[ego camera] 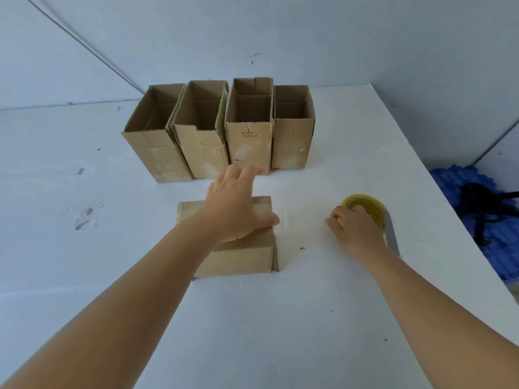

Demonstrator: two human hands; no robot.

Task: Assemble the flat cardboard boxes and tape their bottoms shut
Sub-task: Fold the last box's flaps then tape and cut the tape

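1. While the left hand point(238, 206) is lying over the top of a closed cardboard box point(241, 254) on the table point(280, 332), its fingers are reaching forward, mostly straight, with the thumb stretching to the right along the box's edge; it is gripping nothing.
2. The right hand point(356, 228) is curling round a yellow tape dispenser point(368, 209), whose grey handle point(391, 234) is sticking out beside the wrist.
3. The two hands are sitting well apart, the box under the left one and the dispenser to its right.
4. Four open boxes point(219, 127) are standing in a row behind the hands, touching side by side, mouths facing up.
5. The third box from the left is carrying small printed writing on its front; the first line seems to begin with "Z", the rest being too small to read.
6. The table is showing a white surface with dents and dark specks, meeting plain pale walls at the back.
7. At the right edge, something blue point(477, 220) with a black shape point(483, 203) on it is being cut off and staying hard to identify.
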